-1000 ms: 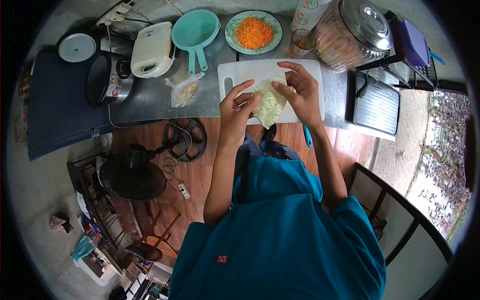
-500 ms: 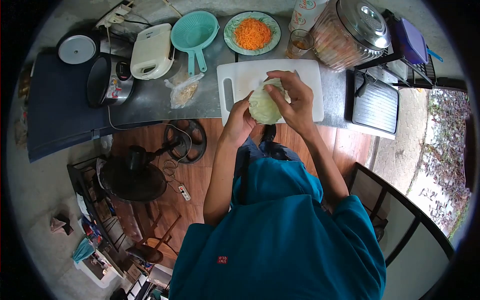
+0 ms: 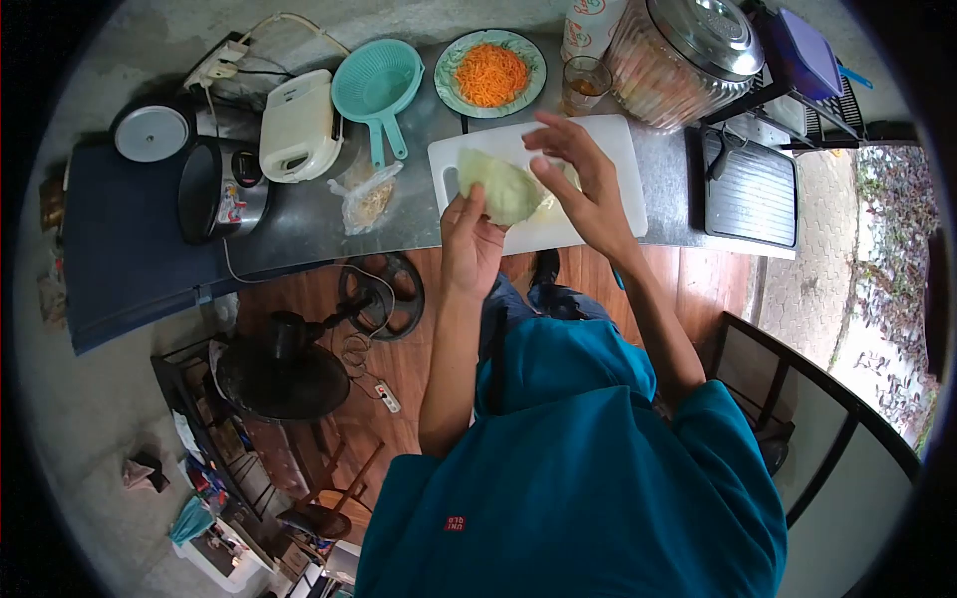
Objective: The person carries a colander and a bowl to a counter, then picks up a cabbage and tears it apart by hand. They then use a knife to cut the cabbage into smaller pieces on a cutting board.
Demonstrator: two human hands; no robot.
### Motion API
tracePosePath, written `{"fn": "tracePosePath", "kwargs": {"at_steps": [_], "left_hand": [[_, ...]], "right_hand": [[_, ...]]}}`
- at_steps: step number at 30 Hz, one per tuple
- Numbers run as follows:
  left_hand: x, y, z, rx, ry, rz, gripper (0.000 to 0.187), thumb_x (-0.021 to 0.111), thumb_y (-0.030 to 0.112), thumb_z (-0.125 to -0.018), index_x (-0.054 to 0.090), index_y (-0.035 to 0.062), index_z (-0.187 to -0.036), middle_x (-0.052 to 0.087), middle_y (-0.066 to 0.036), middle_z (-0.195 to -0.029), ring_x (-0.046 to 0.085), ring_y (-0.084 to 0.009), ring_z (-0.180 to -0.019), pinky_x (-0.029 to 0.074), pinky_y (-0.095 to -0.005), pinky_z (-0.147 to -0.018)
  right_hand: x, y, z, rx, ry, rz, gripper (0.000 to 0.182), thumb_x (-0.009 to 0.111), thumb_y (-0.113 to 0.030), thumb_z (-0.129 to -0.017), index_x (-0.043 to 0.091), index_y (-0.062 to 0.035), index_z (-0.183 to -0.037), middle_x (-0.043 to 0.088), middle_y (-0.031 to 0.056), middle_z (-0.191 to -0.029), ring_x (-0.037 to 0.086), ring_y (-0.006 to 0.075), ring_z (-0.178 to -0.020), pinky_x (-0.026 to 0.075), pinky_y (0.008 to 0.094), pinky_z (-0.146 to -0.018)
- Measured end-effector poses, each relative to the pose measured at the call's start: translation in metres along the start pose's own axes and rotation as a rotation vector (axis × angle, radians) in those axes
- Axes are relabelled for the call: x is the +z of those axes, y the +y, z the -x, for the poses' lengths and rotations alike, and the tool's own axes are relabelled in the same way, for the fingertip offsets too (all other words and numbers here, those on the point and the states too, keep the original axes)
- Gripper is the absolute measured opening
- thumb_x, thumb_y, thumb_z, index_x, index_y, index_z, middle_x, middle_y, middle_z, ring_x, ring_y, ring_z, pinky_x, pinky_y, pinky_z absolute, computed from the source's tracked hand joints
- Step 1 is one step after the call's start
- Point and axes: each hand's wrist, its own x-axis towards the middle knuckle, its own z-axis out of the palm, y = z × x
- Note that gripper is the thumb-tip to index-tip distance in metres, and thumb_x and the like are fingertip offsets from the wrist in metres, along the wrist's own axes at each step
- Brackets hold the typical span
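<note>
A pale green cabbage piece [image 3: 501, 189] is held over the white cutting board [image 3: 608, 149], tilted toward the left. My left hand [image 3: 473, 244] grips its lower left side, thumb on the near face. Just right of it is my right hand [image 3: 590, 189], fingers apart and curved, the thumb close to the cabbage's edge. Between the hands, more pale cabbage [image 3: 554, 204] shows on the board, partly covered by my right fingers.
Behind the board stand a plate [image 3: 451, 88] of shredded carrot [image 3: 491, 76], a glass [image 3: 585, 85] of brown liquid and a large lidded jar [image 3: 678, 70]. A teal colander [image 3: 377, 90] and a plastic bag [image 3: 367, 197] lie left; a ridged grill plate [image 3: 753, 194] lies right.
My left hand has moved the cabbage piece left and turned it. My right hand has come off it and its fingers have spread. The view has shifted slightly.
</note>
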Motion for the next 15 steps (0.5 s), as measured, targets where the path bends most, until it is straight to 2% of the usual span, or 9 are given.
{"fn": "tracePosePath", "kwargs": {"at_steps": [1,3,4,5,7,8,12,14,15], "left_hand": [[0.004,-0.001,0.001,0.0,-0.006,-0.011,0.041,0.049,0.026,-0.102,0.047,-0.0011,-0.132,0.057,-0.012,-0.13,0.058,-0.0217,-0.119,0.048,-0.038,-0.103],[0.008,-0.001,0.004,0.104,0.048,0.344,0.041,0.047,0.027,-0.103,0.046,-0.0011,-0.133,0.055,-0.014,-0.133,0.056,-0.0243,-0.121,0.047,-0.0395,-0.105],[0.009,-0.001,0.006,0.115,-0.061,0.391,0.042,0.045,0.028,-0.104,0.044,-0.0006,-0.135,0.054,-0.015,-0.135,0.054,-0.0256,-0.124,0.046,-0.0407,-0.107],[0.012,0.0,0.01,0.108,-0.06,0.383,0.042,0.045,0.028,-0.104,0.044,-0.0006,-0.135,0.054,-0.015,-0.135,0.054,-0.0256,-0.124,0.046,-0.0407,-0.107],[0.025,0.005,0.018,0.088,-0.031,0.48,0.042,0.044,0.027,-0.104,0.044,0.0004,-0.136,0.053,-0.015,-0.136,0.053,-0.0255,-0.125,0.044,-0.0413,-0.108],[0.033,0.008,0.02,0.083,-0.034,0.477,0.042,0.044,0.027,-0.104,0.044,0.0004,-0.136,0.053,-0.015,-0.136,0.053,-0.0255,-0.125,0.044,-0.0413,-0.108],[0.048,0.017,0.027,0.129,-0.066,0.396,0.041,0.043,0.026,-0.104,0.043,0.0015,-0.138,0.053,-0.014,-0.136,0.052,-0.0259,-0.126,0.042,-0.0422,-0.11],[0.051,0.018,0.031,0.136,-0.09,0.41,0.041,0.042,0.026,-0.104,0.043,0.0019,-0.138,0.053,-0.014,-0.136,0.051,-0.0261,-0.127,0.041,-0.0423,-0.111],[0.054,0.019,0.032,0.127,-0.11,0.419,0.041,0.042,0.026,-0.104,0.043,0.0018,-0.138,0.053,-0.014,-0.137,0.051,-0.0264,-0.127,0.041,-0.0429,-0.111]], "right_hand": [[-0.003,-0.003,0.003,-0.006,0.008,-0.007,0.054,0.069,-0.017,-0.088,0.049,0.0008,-0.135,0.067,0.0111,-0.107,0.063,0.0213,-0.099,0.048,0.0357,-0.092],[-0.005,-0.011,0.016,0.106,-0.238,0.045,0.056,0.071,-0.016,-0.086,0.049,0.0029,-0.134,0.067,0.0106,-0.1,0.063,0.0179,-0.093,0.049,0.0326,-0.087],[-0.002,-0.017,0.023,0.178,-0.225,-0.04,0.046,0.074,-0.011,-0.084,0.055,0.0045,-0.124,0.065,0.008,-0.091,0.06,0.0127,-0.085,0.049,0.0296,-0.08],[0.002,-0.022,0.027,0.18,-0.217,-0.046,0.046,0.074,-0.011,-0.084,0.055,0.0045,-0.124,0.065,0.008,-0.091,0.06,0.0127,-0.085,0.049,0.0296,-0.08],[0.007,-0.033,0.032,0.268,-0.087,-0.337,0.034,0.075,-0.005,-0.082,0.06,0.004,-0.111,0.063,0.0052,-0.084,0.058,0.0098,-0.082,0.049,0.0295,-0.075],[0.007,-0.039,0.031,0.216,-0.066,-0.406,0.027,0.075,-0.003,-0.082,0.061,0.004,-0.104,0.062,0.0043,-0.085,0.056,0.009,-0.081,0.048,0.0288,-0.072],[0.0,-0.057,0.031,0.298,-0.054,-0.441,0.024,0.075,-0.004,-0.084,0.062,0.004,-0.103,0.062,0.0039,-0.088,0.057,0.0098,-0.084,0.048,0.027,-0.076],[-0.001,-0.064,0.031,0.166,-0.024,-0.491,0.016,0.073,-0.004,-0.086,0.064,0.0033,-0.097,0.063,0.004,-0.091,0.059,0.0106,-0.087,0.049,0.0259,-0.079],[-0.002,-0.068,0.032,0.166,-0.022,-0.489,0.016,0.073,-0.004,-0.086,0.064,0.0033,-0.097,0.063,0.004,-0.091,0.059,0.0106,-0.087,0.049,0.0259,-0.079]]}}
